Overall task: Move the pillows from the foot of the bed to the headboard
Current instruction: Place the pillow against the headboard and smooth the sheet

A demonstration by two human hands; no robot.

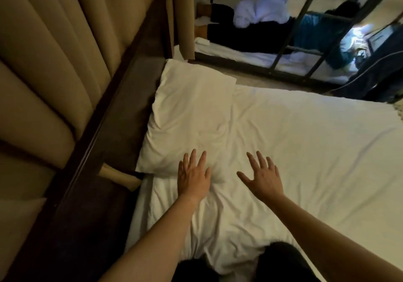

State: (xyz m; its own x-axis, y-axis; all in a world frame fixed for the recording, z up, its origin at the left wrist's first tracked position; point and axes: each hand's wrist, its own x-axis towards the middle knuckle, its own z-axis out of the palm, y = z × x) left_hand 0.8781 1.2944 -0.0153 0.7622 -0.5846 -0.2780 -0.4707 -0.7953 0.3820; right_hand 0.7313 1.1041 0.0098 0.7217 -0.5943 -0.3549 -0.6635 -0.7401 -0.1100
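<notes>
Since the pillow [192,118] already lies beside the headboard [43,90] at ten o'clock on the bed [316,151], the left hand [193,180] rests on its near corner, fingers [192,158] spread wide, probably patting it settled, while the right hand [263,180], at three o'clock, is equally splayed and holds nothing.
</notes>
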